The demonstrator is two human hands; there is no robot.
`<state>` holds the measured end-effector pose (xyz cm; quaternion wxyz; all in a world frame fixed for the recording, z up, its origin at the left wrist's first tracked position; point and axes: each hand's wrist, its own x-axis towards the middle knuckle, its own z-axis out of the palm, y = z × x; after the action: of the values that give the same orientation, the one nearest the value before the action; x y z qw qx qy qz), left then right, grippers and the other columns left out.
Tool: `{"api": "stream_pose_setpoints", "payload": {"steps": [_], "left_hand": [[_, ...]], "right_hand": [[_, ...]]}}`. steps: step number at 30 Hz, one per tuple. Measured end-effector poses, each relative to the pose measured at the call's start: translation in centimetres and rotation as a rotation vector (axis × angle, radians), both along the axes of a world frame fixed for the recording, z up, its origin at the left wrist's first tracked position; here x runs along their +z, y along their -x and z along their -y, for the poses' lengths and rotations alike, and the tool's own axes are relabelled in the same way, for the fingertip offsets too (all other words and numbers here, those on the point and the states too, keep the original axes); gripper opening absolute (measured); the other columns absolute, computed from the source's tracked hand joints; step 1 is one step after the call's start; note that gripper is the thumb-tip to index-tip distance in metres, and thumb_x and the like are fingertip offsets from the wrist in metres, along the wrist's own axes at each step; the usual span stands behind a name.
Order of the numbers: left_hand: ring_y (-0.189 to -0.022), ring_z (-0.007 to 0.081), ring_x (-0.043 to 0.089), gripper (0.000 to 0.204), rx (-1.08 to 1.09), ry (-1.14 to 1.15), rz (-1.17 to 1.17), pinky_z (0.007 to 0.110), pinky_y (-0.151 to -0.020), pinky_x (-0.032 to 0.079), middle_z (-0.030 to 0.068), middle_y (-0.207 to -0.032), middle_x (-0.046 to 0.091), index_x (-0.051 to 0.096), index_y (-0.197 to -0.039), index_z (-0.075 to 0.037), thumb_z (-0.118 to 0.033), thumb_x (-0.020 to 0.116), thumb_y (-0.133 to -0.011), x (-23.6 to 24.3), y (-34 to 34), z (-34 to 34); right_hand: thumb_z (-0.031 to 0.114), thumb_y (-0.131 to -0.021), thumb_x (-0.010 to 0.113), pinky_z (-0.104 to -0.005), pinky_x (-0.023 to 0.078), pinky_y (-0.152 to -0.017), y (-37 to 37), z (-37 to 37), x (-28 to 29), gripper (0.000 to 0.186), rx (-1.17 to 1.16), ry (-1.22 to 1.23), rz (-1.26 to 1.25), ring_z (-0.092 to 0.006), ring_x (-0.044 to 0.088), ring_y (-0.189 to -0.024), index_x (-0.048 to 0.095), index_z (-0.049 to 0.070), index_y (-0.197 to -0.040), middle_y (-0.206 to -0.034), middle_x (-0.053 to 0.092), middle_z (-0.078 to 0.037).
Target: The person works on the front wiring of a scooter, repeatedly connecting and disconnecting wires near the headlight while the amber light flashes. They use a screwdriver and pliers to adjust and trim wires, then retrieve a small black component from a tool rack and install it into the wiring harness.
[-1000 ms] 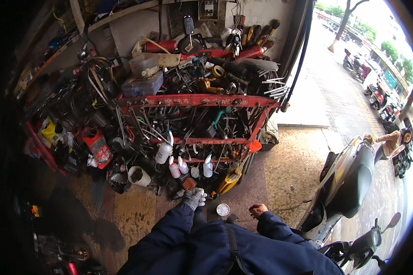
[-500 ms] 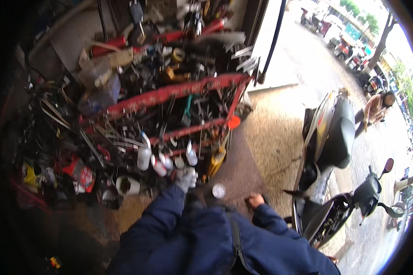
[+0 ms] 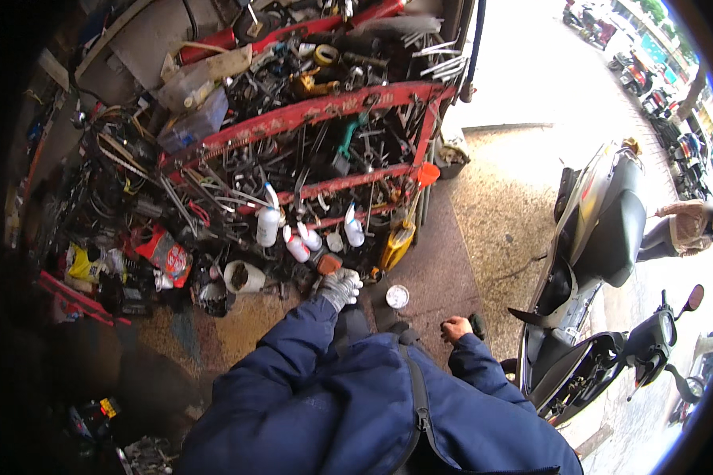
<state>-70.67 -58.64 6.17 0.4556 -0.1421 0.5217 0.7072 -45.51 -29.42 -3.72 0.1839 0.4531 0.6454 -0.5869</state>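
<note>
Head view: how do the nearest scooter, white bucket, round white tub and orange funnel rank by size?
1. Nearest scooter
2. White bucket
3. Round white tub and orange funnel: too alike to rank.

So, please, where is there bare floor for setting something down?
The tan floor between the red rack and the parked scooter looks bare; so does the brown strip between the white tub and that tan floor. It is crowded around the gloved left hand, near the bottles, and on the rack.
</note>
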Motion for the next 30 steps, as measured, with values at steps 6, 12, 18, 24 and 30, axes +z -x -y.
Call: {"api": "stream_pose_setpoints", "payload": {"steps": [6,12,18,24,30], "left_hand": [[-0.054,0.0129,0.050,0.007,0.061,0.128,-0.016,0.030,-0.044,0.043,0.0075,-0.076,0.058,0.054,-0.097,-0.014,-0.016,0.058,-0.092,0.0,-0.5,0.0],[-0.057,0.0134,0.056,0.010,-0.078,0.156,0.033,0.030,-0.047,0.048,0.0080,-0.083,0.063,0.057,-0.100,-0.013,-0.016,0.058,-0.091,-0.2,1.5,-0.8],[-0.052,0.0112,0.048,0.006,-0.121,0.133,0.036,0.028,-0.043,0.041,0.0055,-0.076,0.058,0.054,-0.097,-0.014,-0.017,0.056,-0.092,-1.8,4.3,-0.1],[-0.053,0.0137,0.049,0.006,0.006,-0.033,0.007,0.027,-0.042,0.041,0.0095,-0.078,0.058,0.054,-0.095,-0.011,-0.016,0.056,-0.093,0.0,10.1,1.7],[-0.054,0.0136,0.052,0.008,0.109,-0.100,-0.209,0.026,-0.045,0.044,0.0096,-0.076,0.060,0.059,-0.097,-0.006,-0.012,0.055,-0.094,3.7,15.3,3.3]], "right_hand": [[0.014,-0.079,0.060,-0.0317,0.050,-0.049,-0.4,-0.6,1.0,0.016,0.017,0.024,-0.034,-0.0190,0.062,-0.056,0.063,-0.001,-0.079,-0.066,0.063,-0.009],[0.017,-0.082,0.057,-0.0324,0.051,-0.050,-2.1,0.6,2.7,0.021,-0.066,-0.037,0.031,-0.0200,0.062,-0.056,0.063,-0.003,-0.077,-0.067,0.063,-0.010],[0.018,-0.085,0.057,-0.0332,0.051,-0.048,-2.0,2.8,2.5,0.021,-0.103,0.014,0.071,-0.0197,0.063,-0.057,0.063,-0.002,-0.081,-0.069,0.063,-0.010],[0.016,-0.084,0.056,-0.0332,0.050,-0.049,1.3,4.9,3.6,0.020,-0.143,0.014,0.024,-0.0207,0.063,-0.058,0.063,-0.002,-0.083,-0.070,0.063,-0.010],[0.015,-0.083,0.056,-0.0330,0.051,-0.049,4.4,6.3,4.7,0.019,-0.159,-0.009,0.018,-0.0208,0.063,-0.058,0.062,-0.003,-0.084,-0.070,0.063,-0.011]]}}
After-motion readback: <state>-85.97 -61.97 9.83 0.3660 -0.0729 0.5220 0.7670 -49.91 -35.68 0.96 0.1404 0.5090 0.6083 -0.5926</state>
